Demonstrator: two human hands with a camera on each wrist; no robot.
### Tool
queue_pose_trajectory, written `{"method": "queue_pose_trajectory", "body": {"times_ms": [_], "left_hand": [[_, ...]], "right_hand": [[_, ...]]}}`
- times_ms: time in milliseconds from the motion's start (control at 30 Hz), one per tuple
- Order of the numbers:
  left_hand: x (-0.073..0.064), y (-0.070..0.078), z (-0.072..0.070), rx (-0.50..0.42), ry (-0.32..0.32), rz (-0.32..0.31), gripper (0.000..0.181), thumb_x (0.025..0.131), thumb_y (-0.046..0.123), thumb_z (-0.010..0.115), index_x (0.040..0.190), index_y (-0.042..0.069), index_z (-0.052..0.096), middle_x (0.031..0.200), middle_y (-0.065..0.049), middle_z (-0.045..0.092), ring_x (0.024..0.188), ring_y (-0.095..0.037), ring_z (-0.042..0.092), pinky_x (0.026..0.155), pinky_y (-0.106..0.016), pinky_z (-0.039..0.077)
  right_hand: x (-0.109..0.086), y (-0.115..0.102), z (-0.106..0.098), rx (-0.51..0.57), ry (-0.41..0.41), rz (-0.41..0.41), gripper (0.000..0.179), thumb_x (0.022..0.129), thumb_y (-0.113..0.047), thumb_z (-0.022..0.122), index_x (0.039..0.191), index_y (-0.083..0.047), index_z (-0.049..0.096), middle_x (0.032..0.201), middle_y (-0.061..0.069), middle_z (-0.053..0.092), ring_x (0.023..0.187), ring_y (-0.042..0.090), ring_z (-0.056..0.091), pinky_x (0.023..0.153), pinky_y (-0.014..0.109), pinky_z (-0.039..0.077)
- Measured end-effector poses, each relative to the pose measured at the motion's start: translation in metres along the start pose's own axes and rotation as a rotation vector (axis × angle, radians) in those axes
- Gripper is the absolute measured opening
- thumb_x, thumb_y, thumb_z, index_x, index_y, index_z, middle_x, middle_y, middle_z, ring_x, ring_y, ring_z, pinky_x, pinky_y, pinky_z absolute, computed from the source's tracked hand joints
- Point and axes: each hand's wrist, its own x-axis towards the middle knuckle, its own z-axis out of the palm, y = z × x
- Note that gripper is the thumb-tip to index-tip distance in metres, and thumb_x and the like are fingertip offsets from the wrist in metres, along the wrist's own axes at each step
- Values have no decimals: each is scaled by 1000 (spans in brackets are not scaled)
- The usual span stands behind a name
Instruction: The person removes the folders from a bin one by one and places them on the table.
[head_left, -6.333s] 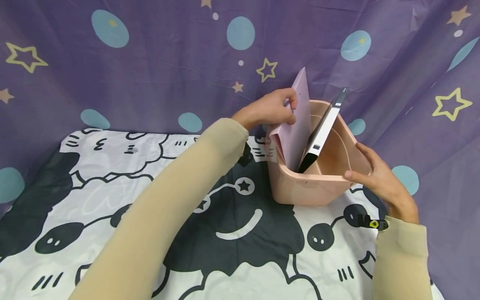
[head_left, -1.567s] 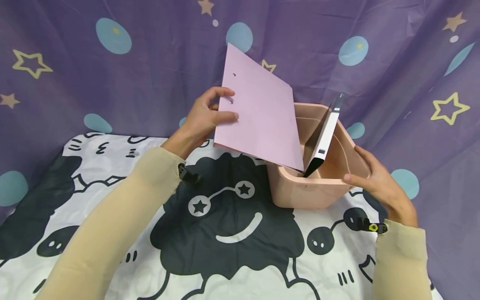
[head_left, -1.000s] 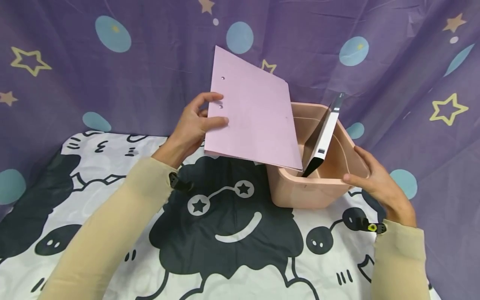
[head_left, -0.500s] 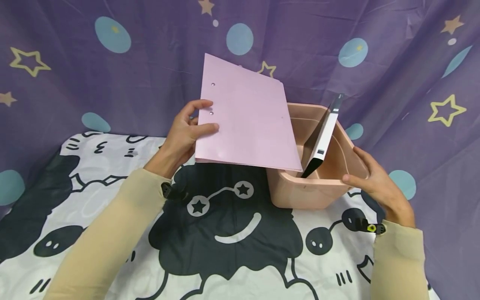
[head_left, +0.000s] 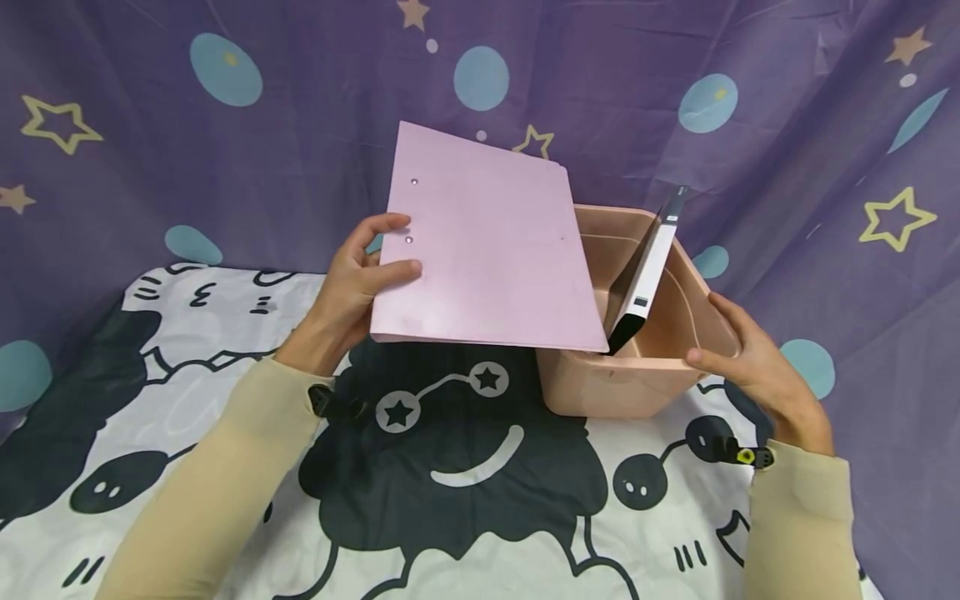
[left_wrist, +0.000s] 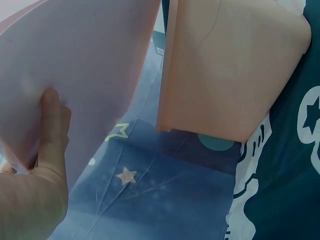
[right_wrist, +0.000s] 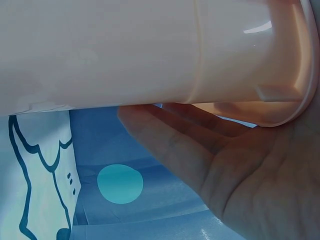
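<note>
My left hand [head_left: 345, 283] pinches the left edge of a lilac ring binder [head_left: 487, 250], thumb on its front cover and other fingers partly behind. The binder leans out over the left rim of a pink plastic bin [head_left: 600, 387], its lower right corner at the bin's front left. In the left wrist view the fingers lie along the binder's back cover [left_wrist: 85, 60]. My right hand [head_left: 765, 375] grips the bin's right rim, thumb on the front corner. Inside the bin a black and white binder [head_left: 652, 271] stands tilted. The right wrist view shows the fingers under the bin wall [right_wrist: 125, 60].
A white cloth with black cartoon figures [head_left: 472, 450] covers the surface below. Behind it hangs a purple curtain [head_left: 322, 125] with stars and blue dots, close to the bin's back. Each wrist wears a small black camera strap.
The lilac binder, upright in the bin at first, has been pulled up and tipped leftward by my left hand, lately sinking lower. My right hand has kept its hold on the bin's rim.
</note>
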Motion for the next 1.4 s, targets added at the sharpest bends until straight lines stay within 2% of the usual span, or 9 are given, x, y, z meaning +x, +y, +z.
{"method": "queue_pose_trajectory", "body": {"times_ms": [133,367,667,900,1133,1300,1400], "left_hand": [[-5,0,-1,18,-3,6,59,82,-4,69,132,18,47,118,-14,58,83,-25,69,60,-39,57],[-13,-3,-5,17,-5,13,59,82,-5,68,132,18,47,118,-14,58,83,-25,69,61,-38,57],[-23,-9,-13,-15,-18,28,57,83,-7,65,131,18,47,114,-13,58,81,-23,69,59,-37,57],[-32,-11,-19,17,-16,15,57,84,-5,66,132,19,46,112,-15,60,78,-25,69,58,-38,57],[-41,-13,-24,34,-4,-8,58,84,-6,65,132,20,46,113,-14,59,78,-24,69,58,-38,57],[-45,-14,-29,24,-14,-12,56,85,-6,64,132,20,45,112,-12,60,79,-23,69,58,-38,57],[-47,-15,-31,30,-15,-10,56,86,-6,64,132,20,45,112,-12,60,78,-23,69,58,-38,57]], "right_hand": [[-1,1,0,11,0,7,92,86,-19,69,155,-22,9,153,12,22,120,25,39,85,11,33],[0,2,0,28,-5,17,92,86,-19,69,155,-24,8,154,11,21,123,27,35,92,28,32],[1,2,-1,15,-3,7,92,86,-19,69,155,-21,8,152,13,24,119,26,41,82,8,36],[1,1,-1,-11,-6,11,93,86,-21,69,155,-20,7,152,14,23,119,27,41,83,10,33],[1,-1,-1,-22,-12,18,93,86,-24,69,155,-21,6,154,14,20,123,32,39,90,25,34],[1,0,0,-3,-10,26,94,86,-23,69,155,-21,5,155,13,17,126,33,36,100,46,31],[1,0,0,19,-13,26,94,86,-21,68,155,-20,5,156,14,15,127,35,33,101,58,29]]}}
